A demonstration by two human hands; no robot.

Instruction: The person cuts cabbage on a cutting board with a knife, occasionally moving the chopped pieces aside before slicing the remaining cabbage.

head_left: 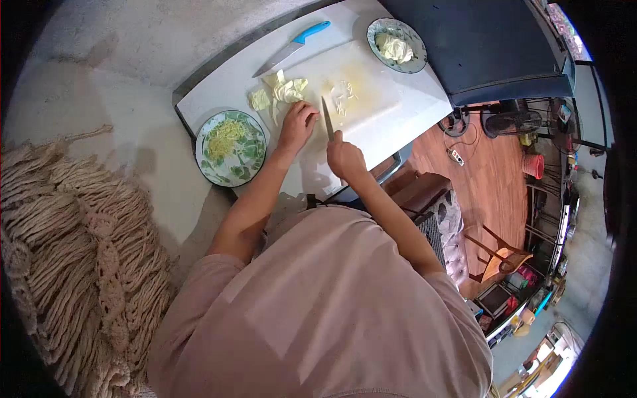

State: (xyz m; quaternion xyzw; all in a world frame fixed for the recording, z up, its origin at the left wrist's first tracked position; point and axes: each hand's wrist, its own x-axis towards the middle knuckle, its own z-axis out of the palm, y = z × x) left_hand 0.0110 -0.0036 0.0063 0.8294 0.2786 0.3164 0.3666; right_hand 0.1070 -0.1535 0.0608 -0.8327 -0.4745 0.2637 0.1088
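My right hand (346, 158) is wrapped round the handle of a kitchen knife (328, 119), its blade pointing away from me over the white cutting board (378, 109). Just left of the blade, my left hand (298, 126) rests with fingers curled and pressed down; whatever lies under the fingertips is hidden. Pale cabbage leaves (288, 88) lie beyond that hand, with a smaller cabbage piece (259, 99) beside them. Thin cabbage shreds (343, 98) are scattered on the board right of the blade.
A second knife with a blue handle (312, 32) lies along the table's far side. On the left stands a green-patterned plate (249, 169) of shreds; at far right, a patterned bowl (415, 50) holds a cabbage chunk. A knotted rope hanging (86, 265) is at left.
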